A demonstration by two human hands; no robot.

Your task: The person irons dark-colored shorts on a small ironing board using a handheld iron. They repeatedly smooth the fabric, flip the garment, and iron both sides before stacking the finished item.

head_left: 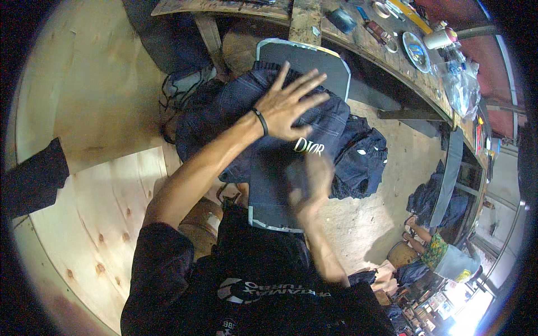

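A dark blue denim garment [223,109] with pale stitching is draped over a long dark board [322,64] with a light edge. White lettering [310,147] shows on the cloth. My left hand [288,106] lies on the far part of the denim, fingers spread and nothing held. Nearer to me and to the right, my right hand [314,182] is over the cloth by the lettering. Motion smears its fingers, so whether they grip the fabric cannot be made out.
More dark denim [361,154] is heaped right of the board. A wooden workbench [358,45] runs along the far right, carrying a round dish [416,51], a tape roll [381,9] and a plastic bag [460,84]. Another person [443,255] is at lower right. Plywood [112,218] stands left.
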